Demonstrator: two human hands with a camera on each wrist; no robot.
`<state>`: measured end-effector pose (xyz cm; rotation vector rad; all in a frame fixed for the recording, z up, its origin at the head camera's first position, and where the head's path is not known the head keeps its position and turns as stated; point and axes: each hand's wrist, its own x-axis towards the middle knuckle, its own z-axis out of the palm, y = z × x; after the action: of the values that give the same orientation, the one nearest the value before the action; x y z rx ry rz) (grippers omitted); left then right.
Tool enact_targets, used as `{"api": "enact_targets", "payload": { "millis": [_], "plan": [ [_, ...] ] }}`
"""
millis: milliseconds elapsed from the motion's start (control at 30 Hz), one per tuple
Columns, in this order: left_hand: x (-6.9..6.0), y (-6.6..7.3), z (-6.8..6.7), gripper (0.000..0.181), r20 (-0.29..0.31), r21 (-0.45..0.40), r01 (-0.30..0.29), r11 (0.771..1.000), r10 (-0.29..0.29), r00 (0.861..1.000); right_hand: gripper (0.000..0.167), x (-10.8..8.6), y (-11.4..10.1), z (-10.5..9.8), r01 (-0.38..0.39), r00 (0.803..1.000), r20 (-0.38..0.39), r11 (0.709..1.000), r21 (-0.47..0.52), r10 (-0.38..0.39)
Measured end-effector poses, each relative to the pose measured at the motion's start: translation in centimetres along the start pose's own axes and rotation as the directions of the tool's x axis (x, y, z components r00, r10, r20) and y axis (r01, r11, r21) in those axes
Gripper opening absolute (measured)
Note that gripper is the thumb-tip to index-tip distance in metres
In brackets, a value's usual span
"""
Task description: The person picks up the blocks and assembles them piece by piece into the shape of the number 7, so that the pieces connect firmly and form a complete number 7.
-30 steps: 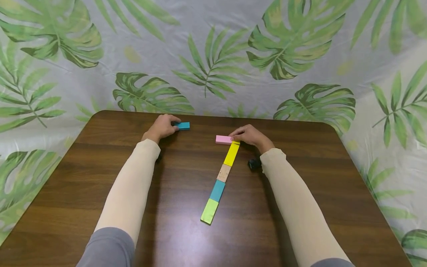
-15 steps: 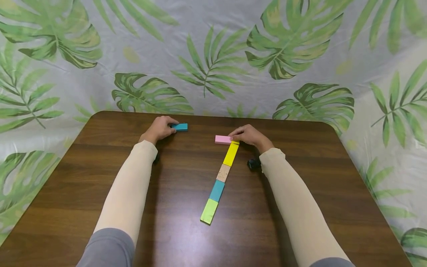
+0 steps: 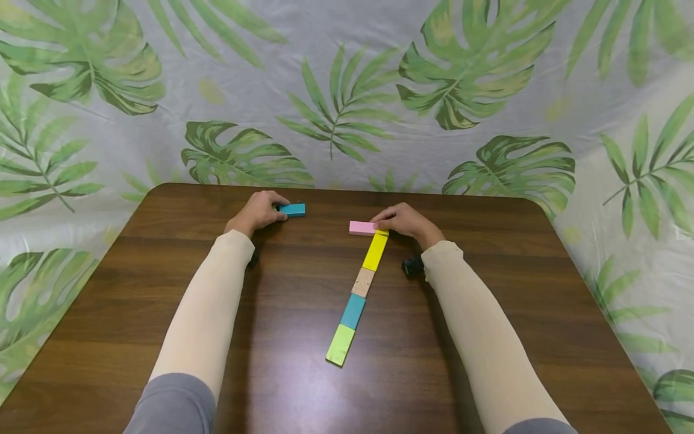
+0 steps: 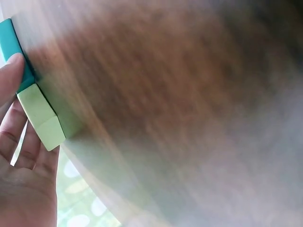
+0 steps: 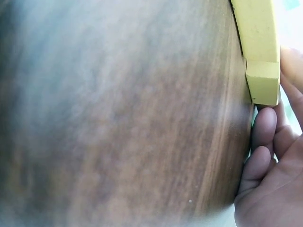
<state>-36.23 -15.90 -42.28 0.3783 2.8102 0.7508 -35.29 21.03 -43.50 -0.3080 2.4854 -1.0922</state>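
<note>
My left hand [image 3: 259, 211] is at the far left of the table, its thumb pinching a blue block [image 3: 294, 210]. In the left wrist view a light green block [image 4: 41, 116] sits end to end with that blue block, against the fingers. My right hand [image 3: 406, 221] pinches at the seam where a pink block [image 3: 361, 228] meets a yellow block [image 3: 382, 232], partly hidden under the fingers. From there a slanted row runs toward me: a longer yellow block [image 3: 375, 251], a plain wood block [image 3: 362, 282], a teal block [image 3: 353, 311] and a lime green block [image 3: 340, 345].
The brown wooden table [image 3: 303, 265] ends at a far edge just beyond both hands. A leaf-patterned cloth [image 3: 347, 90] hangs behind and around it. A black wrist camera [image 3: 413, 267] sits under the right wrist.
My left hand has drawn slightly left and nearer to me, bringing the blue block along. The right hand and the row of blocks stay where they were.
</note>
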Motion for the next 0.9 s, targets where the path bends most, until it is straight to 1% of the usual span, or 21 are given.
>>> {"api": "enact_targets", "payload": {
  "millis": [167, 267, 433, 533, 767, 833, 900],
  "plan": [
    [0.0, 0.1, 0.0, 0.043, 0.014, 0.010, -0.007, 1.000, 0.007, 1.000, 0.029, 0.0, -0.1, -0.1, 0.003, 1.000, -0.006, 1.000, 0.004, -0.003],
    [0.1, 0.2, 0.0, 0.042, 0.025, 0.045, -0.025, 0.999, 0.024, 0.999, 0.029, 0.0, -0.1, -0.1, 0.006, 1.000, -0.002, 1.000, 0.003, -0.006],
    [0.5, 0.7, 0.3, 0.042, 0.047, 0.144, -0.103, 0.984, 0.097, 0.994, 0.029, 0.0, 0.2, 0.0, 0.005, 1.000, 0.004, 1.000, 0.003, -0.005],
    [0.6, 1.1, 0.6, 0.042, 0.061, 0.178, -0.139, 0.974, 0.130, 0.990, 0.028, 0.0, 0.3, 0.1, 0.000, 1.000, -0.001, 1.000, -0.001, 0.000],
    [0.8, 2.1, 1.1, 0.043, 0.088, 0.211, -0.203, 0.956, 0.188, 0.978, 0.029, 0.1, 0.2, 0.2, 0.004, 1.000, 0.001, 1.000, -0.011, -0.004],
    [0.8, 2.3, 1.1, 0.043, 0.086, 0.209, -0.210, 0.955, 0.196, 0.977, 0.029, 0.2, 0.2, 0.1, 0.008, 1.000, -0.001, 1.000, -0.016, -0.008],
    [0.8, 2.3, 1.2, 0.042, 0.070, 0.188, -0.212, 0.959, 0.202, 0.977, 0.030, 0.2, 0.2, 0.0, 0.005, 1.000, -0.001, 1.000, -0.019, -0.005]
  ]
}}
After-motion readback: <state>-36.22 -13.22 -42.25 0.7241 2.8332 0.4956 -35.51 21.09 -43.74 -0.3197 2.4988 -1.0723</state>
